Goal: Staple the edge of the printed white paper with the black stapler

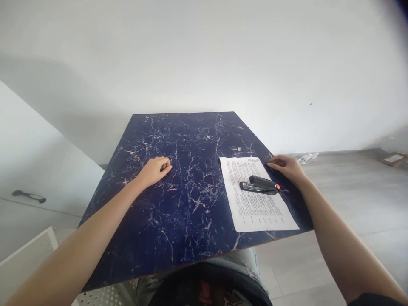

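Observation:
My left hand [157, 170] rests on the dark blue marbled table [191, 212], its fingers curled in a loose fist with nothing seen in it. To the right, my right hand [288, 168] lies at the table's right edge, fingers bent inward and thumb towards the paper; nothing shows in its grasp. Between the hands, nearer the right one, is a printed sheet of paper [258, 219]. A black stapler [263, 183] with an orange spot at its end lies on the sheet, its top arm raised from the base. Neither hand touches the stapler.
A small silvery piece [238, 149] lies beyond the paper. The table's far side faces a white wall [191, 55]. At left is a white cabinet with a dark handle [29, 196]. A clear plastic item [308, 158] and a brown box [393, 158] lie on the floor at right.

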A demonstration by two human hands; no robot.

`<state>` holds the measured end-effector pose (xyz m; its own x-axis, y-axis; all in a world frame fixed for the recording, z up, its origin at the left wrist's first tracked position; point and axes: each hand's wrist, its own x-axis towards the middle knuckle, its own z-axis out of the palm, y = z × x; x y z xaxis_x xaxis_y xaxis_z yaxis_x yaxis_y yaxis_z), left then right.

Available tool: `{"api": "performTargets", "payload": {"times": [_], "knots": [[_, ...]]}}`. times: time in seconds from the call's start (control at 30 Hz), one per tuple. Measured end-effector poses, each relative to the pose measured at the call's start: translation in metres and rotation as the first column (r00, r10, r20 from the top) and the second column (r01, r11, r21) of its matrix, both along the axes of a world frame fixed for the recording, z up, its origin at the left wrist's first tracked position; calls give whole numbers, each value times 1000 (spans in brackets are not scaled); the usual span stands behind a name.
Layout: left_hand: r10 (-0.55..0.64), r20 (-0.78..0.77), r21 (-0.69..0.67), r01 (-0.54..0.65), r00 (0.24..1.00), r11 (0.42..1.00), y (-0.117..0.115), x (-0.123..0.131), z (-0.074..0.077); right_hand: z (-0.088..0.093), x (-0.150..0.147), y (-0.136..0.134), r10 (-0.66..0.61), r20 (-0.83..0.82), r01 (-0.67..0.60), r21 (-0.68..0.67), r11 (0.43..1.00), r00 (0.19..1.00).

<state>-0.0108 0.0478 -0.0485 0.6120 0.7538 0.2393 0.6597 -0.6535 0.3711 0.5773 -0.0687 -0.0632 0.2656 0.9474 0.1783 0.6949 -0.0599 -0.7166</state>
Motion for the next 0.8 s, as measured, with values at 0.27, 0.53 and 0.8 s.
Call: {"api": "performTargets", "payload": {"times": [0.27,0.53,0.8], "knots": [[2,2,-16,-2,1000,1000,-1,2,2,0,0,1,11,84,-11,2,1000,996],[0,10,-7,0,1000,1000,-3,3,5,-3,4,3,19,122,-21,9,1000,992],[6,-2,-11,-6,1000,1000,-2,3,4,-12,15,8,-164,130,152,101,983,978]]}}
